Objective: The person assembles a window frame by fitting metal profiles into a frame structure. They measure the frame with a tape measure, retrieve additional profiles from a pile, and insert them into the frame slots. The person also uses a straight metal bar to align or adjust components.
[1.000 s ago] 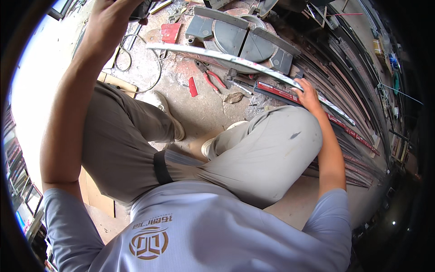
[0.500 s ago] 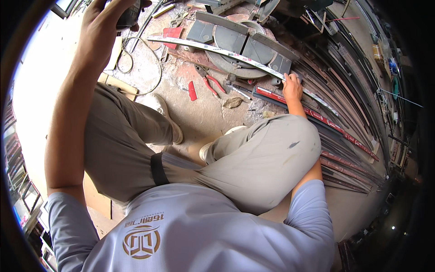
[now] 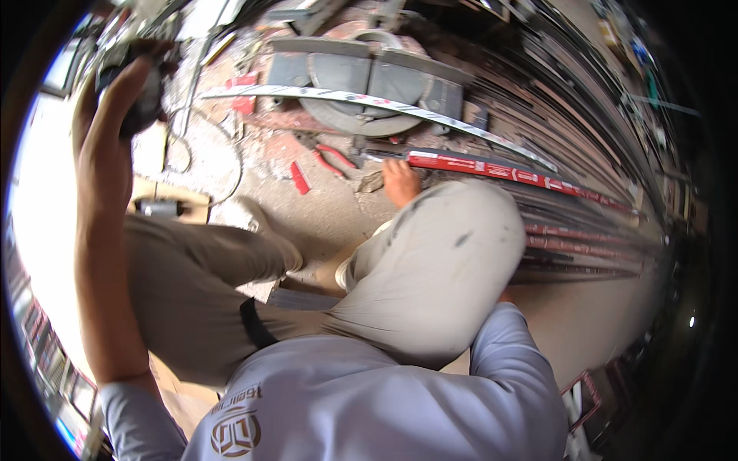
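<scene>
My left hand [image 3: 115, 115] is raised at the upper left, its fingers wrapped round a dark rounded object [image 3: 142, 96] whose kind I cannot make out. My right hand [image 3: 401, 184] reaches past my knee to the floor. Its fingertips are by the left end of a red-labelled metal profile [image 3: 492, 167] and a slim pen-like tool [image 3: 377, 155]; blur hides whether they grip anything. A long strip in white printed film [image 3: 377, 101] rests across the grey base of a mitre saw [image 3: 338, 73], with neither hand on it.
Red-handled pliers [image 3: 334, 159], a red scrap [image 3: 299, 178] and a crumpled brownish piece [image 3: 371, 182] lie on the dusty floor. Bundled dark metal profiles [image 3: 553, 115] fill the right side. A cable [image 3: 240, 157] curls at the left, near my shoe [image 3: 269, 230].
My right hand has let go of the white strip and moved left and down to the red-labelled profile's end. My left hand has come lower and further left with the dark object. The view has shifted.
</scene>
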The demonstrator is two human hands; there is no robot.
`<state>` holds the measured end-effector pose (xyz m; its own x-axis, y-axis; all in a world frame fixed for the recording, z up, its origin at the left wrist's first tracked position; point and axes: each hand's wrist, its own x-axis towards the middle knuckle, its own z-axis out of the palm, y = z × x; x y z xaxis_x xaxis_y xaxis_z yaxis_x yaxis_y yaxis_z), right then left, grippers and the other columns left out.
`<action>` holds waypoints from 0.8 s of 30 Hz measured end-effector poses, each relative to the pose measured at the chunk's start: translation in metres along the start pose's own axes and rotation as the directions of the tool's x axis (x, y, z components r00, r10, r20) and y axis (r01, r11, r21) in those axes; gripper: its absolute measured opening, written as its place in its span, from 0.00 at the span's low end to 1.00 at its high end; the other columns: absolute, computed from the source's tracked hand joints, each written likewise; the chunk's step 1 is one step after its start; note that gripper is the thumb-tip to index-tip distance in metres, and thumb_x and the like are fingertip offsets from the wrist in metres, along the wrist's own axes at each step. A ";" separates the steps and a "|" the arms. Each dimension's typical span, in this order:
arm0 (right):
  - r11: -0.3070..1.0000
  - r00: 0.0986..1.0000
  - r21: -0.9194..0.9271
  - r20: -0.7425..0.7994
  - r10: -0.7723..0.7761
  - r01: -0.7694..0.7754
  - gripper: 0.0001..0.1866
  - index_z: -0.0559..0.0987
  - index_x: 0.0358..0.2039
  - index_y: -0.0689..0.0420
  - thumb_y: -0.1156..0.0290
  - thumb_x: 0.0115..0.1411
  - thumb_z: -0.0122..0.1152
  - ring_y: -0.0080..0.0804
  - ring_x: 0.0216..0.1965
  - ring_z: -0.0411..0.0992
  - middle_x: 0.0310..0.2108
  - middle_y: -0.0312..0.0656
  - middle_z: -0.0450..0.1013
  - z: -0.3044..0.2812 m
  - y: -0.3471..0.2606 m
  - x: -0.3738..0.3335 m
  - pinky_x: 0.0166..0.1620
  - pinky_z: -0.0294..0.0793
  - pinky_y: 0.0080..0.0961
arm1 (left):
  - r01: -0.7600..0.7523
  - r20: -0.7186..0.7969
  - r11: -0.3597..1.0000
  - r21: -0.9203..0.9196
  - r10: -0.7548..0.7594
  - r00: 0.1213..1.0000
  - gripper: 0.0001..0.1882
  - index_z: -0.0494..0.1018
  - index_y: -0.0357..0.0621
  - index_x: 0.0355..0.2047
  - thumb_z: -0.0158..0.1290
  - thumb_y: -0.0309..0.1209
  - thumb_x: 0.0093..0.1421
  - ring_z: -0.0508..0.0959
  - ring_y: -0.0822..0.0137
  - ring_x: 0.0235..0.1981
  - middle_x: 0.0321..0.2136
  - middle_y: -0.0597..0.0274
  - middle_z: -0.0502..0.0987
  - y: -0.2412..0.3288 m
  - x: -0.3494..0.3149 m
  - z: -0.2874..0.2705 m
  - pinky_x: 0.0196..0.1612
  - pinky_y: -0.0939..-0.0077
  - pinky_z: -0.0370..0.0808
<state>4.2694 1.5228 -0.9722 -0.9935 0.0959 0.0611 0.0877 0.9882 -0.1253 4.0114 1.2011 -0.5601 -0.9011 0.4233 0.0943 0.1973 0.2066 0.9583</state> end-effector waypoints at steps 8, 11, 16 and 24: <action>0.998 0.997 -0.011 -0.052 0.055 -0.055 0.12 0.82 0.42 0.57 0.69 0.57 0.62 0.34 0.39 0.77 0.40 0.39 0.77 0.006 -0.011 -0.007 0.41 0.78 0.34 | -0.055 0.022 0.946 0.320 0.050 0.998 0.22 0.73 0.37 0.58 0.54 0.37 0.68 0.79 0.69 0.47 0.51 0.56 0.79 -0.001 0.004 0.002 0.44 0.79 0.77; 0.998 0.997 0.015 -0.040 0.065 -0.064 0.11 0.82 0.41 0.57 0.69 0.57 0.63 0.33 0.38 0.77 0.39 0.40 0.77 -0.001 -0.006 -0.010 0.41 0.78 0.33 | -0.187 0.078 0.935 0.300 0.171 0.982 0.19 0.76 0.42 0.54 0.52 0.39 0.69 0.78 0.73 0.45 0.48 0.60 0.80 -0.003 0.004 0.004 0.38 0.83 0.74; 0.995 0.999 0.090 -0.019 0.036 -0.034 0.10 0.83 0.39 0.57 0.69 0.57 0.65 0.30 0.37 0.77 0.37 0.40 0.78 -0.020 0.005 -0.021 0.40 0.77 0.31 | -0.130 0.117 0.980 0.148 0.113 0.987 0.18 0.73 0.40 0.55 0.51 0.36 0.70 0.78 0.68 0.50 0.52 0.57 0.78 -0.014 0.003 -0.002 0.42 0.78 0.76; 0.789 0.997 0.609 -0.061 -0.056 0.082 0.08 0.84 0.36 0.57 0.69 0.57 0.67 0.27 0.35 0.77 0.34 0.41 0.79 -0.148 0.046 0.002 0.40 0.76 0.28 | 0.221 0.123 0.843 -0.490 -0.183 0.975 0.16 0.72 0.43 0.51 0.50 0.38 0.68 0.79 0.61 0.49 0.48 0.55 0.79 -0.017 0.033 -0.019 0.46 0.69 0.79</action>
<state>4.2824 1.5864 -0.8314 -0.9906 0.0472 0.1285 -0.0563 0.7150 -0.6969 3.9714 1.1951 -0.5683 -0.8674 0.4837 -0.1170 -0.2215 -0.1646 0.9612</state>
